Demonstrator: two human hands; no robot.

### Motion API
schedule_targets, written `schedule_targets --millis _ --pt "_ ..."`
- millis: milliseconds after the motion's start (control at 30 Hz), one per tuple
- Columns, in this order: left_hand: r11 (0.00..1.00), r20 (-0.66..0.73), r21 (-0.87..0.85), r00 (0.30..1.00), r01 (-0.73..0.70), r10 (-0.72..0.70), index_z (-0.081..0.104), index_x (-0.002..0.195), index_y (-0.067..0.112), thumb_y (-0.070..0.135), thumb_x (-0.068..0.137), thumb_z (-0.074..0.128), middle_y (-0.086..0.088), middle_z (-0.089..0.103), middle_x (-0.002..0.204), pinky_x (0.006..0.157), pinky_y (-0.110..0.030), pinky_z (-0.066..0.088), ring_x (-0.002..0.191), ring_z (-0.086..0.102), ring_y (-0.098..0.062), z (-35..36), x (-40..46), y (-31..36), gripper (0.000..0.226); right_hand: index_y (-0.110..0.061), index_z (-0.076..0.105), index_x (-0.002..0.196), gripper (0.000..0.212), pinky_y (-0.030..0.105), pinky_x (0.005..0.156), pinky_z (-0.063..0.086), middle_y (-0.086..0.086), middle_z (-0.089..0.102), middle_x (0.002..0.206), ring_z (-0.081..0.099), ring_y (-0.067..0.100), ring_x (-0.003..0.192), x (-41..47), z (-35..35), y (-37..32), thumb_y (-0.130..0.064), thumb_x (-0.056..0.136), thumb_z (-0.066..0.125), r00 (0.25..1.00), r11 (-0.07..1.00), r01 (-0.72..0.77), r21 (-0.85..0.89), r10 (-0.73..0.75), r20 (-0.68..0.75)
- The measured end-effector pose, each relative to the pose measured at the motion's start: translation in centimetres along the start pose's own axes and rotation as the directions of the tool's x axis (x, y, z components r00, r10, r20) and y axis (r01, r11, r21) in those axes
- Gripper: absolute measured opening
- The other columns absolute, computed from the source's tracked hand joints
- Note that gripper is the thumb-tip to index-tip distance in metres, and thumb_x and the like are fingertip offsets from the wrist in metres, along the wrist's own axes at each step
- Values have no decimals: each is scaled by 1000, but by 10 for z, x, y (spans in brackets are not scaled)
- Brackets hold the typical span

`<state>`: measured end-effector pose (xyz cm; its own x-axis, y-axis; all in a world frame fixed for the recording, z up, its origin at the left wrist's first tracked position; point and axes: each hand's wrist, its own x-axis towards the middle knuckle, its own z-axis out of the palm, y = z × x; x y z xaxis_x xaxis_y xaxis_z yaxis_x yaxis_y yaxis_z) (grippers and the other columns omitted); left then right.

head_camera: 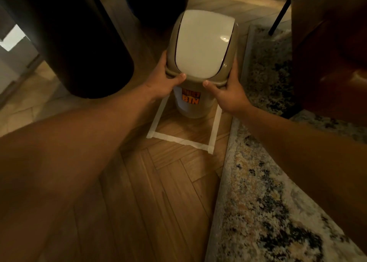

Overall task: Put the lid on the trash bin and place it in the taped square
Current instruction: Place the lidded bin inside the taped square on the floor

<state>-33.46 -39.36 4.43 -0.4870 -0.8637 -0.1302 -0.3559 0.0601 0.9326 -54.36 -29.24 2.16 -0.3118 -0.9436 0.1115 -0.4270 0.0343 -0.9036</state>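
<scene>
1. Trash bin (190,107), tan, orange label facing camera, upper centre of frame; base inside the taped square (182,140) on the wood floor (151,192).
2. Lid (202,47) seated on the bin, white flap up.
3. Left hand (166,79) clasps the lid's left rim; right hand (228,91) its right rim. Thumbs pressed on the front edge; other fingers hidden behind.
4. Patterned rug (264,192) at lower right, beside the square.

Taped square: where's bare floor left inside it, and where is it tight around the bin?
Bare wood lies inside the taped square between the trash bin base and the near tape strip. More open floor runs nearer still, beside the rug. It is crowded at the lid, gripped by the left hand and right hand, with dark furniture close on the left.
</scene>
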Motion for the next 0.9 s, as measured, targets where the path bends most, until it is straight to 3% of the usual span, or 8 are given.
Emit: schedule_targets --millis 200,300,367,500,600,700,833,900 --pt "997 -9 13 997 77 -77 12 159 35 22 90 74 17 56 127 100 -44 51 118 53 -7 0 10 3 93 -17 -3 165 123 44 113 45 2 47 157 49 17 140 4 -8 -8 -34 84 88 994 995 -92 23 90 66" --pt "991 -30 11 990 137 -136 1 161 30 36 88 75 0 45 155 107 -48 45 138 45 -22 -2 9 11 104 -15 14 160 114 26 104 50 -3 53 148 55 10 131 5 -17 -18 -40 79 90 994 994 -107 1 107 33" --pt "973 -53 -56 973 222 -225 0 160 33 45 87 73 -3 35 162 99 -47 49 141 42 -28 -4 5 15 105 -17 21 159 112 18 100 50 -6 54 145 55 9 128 2 -19 -26 -53 76 88 988 988 -154 0 154 -10" --pt "939 -137 -128 932 318 -334 16 158 37 53 94 59 -7 39 158 67 -34 55 106 64 -20 -7 -4 17 79 -16 33 157 107 42 105 52 2 58 145 60 21 127 -4 -18 -31 -69 76 77 946 950 -310 24 311 -90" --pt "920 -130 -176 918 351 -375 30 155 35 55 99 46 -4 57 139 65 -32 56 97 67 -18 -6 -8 17 62 -15 43 153 89 43 98 57 5 64 135 67 25 116 -10 -17 -32 -63 85 74 920 925 -371 80 378 -104" --pt "919 -149 -184 914 350 -378 34 153 34 45 103 48 1 65 114 64 -28 57 95 69 -18 -6 -9 16 53 -11 43 153 69 34 90 56 11 68 128 67 26 104 -10 -14 -33 -43 98 69 897 901 -403 160 423 -125" --pt "924 -165 -190 917 331 -363 37 152 32 22 101 57 -2 70 105 62 -24 59 83 68 -13 -3 -10 16 56 -15 48 149 49 28 59 56 16 73 118 69 23 82 -11 -10 -40 -24 104 64 862 848 -458 269 497 -99" --pt "924 -188 -206 913 324 -362 37 152 33 17 99 60 -2 70 104 65 -25 60 85 68 -14 -3 -9 18 60 -17 46 151 49 23 49 53 17 74 115 70 23 80 -12 -9 -43 -16 105 62 857 830 -460 317 508 -85"
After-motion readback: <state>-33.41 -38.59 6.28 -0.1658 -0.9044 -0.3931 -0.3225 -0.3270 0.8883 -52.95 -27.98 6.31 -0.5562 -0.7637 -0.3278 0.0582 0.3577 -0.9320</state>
